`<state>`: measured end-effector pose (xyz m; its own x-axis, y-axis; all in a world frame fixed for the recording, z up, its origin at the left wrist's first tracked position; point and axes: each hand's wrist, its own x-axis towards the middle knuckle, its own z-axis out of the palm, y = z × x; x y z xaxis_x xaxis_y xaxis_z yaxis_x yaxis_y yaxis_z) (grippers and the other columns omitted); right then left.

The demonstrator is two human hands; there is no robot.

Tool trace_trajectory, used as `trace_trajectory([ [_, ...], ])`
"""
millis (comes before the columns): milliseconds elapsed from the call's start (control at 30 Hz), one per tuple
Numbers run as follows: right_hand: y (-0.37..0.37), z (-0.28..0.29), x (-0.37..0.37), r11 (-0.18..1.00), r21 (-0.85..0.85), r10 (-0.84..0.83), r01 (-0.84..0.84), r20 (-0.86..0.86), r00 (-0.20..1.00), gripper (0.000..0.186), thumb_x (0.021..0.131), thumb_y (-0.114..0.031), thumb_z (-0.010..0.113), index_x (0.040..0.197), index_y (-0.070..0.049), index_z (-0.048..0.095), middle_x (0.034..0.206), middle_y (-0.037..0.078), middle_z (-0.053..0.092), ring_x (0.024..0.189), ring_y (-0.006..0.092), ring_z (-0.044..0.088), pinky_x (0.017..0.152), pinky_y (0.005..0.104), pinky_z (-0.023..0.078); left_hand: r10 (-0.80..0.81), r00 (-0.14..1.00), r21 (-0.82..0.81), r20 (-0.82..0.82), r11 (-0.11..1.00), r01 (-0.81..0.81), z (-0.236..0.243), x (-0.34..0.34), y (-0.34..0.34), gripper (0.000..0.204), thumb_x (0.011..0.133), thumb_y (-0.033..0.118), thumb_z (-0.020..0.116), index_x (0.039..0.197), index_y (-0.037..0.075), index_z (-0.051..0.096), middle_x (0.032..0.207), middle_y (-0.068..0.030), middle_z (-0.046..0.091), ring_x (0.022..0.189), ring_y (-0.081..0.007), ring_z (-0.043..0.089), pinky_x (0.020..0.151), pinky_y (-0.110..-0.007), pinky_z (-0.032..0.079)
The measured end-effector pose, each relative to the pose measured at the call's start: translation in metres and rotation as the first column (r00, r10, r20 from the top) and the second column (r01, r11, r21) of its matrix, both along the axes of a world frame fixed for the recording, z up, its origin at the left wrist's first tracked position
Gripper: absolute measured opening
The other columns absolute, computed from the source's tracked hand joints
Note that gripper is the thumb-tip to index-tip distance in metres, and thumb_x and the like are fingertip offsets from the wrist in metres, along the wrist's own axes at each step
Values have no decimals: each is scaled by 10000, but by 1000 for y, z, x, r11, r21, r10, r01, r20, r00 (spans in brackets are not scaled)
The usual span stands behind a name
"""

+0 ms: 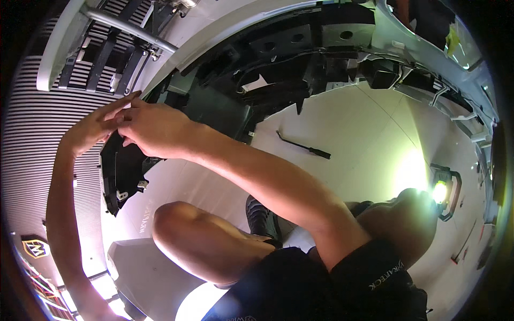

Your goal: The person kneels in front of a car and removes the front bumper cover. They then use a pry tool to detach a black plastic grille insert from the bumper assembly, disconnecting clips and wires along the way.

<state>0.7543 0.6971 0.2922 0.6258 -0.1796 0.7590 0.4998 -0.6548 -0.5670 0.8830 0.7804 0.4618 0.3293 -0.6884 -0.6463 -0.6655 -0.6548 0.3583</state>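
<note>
Before me lies a large curved car bumper [209, 85], its dark inner side facing me and its pale outer skin along the far edge. Both hands meet at its left end. My left hand [93, 128] has fingers stretched across toward the right one, one lying along the bumper's edge; it holds nothing that I can see. Crossing over from the right, my right hand [155, 128] has its fingers curled in and pressed together at that same edge. Whatever they pinch is hidden. Below them hangs the bumper's black end piece [126, 166] with small metal clips.
A black-handled tool with a thin bent shaft [308, 147] lies on the tiled floor. A lit work lamp [444, 192] stands at right, beside my knee. A pale panel on a grey tube frame [128, 27] rises at upper left. A white curved stool or box [142, 267] is near my leg.
</note>
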Motion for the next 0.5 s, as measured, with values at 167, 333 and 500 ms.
trace_trajectory([
  [167,-3,0,6,997,-11,-72,72,-57,996,169,898,-221,698,997,-88,730,1200,42,683,1252,261,569,912,387,583,-29,990,-23,135,999,32,-6,13,-2,785,971,504,597,1571,59,354,1567,-165,437,1499,-268,339,1246,-412,256],
  [333,-9,-2,10,995,-59,-83,84,21,996,144,892,-210,696,1001,-127,741,1162,29,701,1187,235,621,854,389,598,-119,993,-109,-13,987,117,-9,20,-12,725,970,398,657,1528,7,411,1403,-153,607,1279,-222,588,1101,-367,456],
  [500,-10,-5,11,998,-39,-44,45,35,998,143,846,-170,683,972,-142,745,1136,25,705,1166,266,617,923,406,567,-167,967,-126,193,973,193,-6,7,-13,427,1033,180,579,1411,-18,564,1220,-155,711,1108,-166,664,1011,-315,498],
])
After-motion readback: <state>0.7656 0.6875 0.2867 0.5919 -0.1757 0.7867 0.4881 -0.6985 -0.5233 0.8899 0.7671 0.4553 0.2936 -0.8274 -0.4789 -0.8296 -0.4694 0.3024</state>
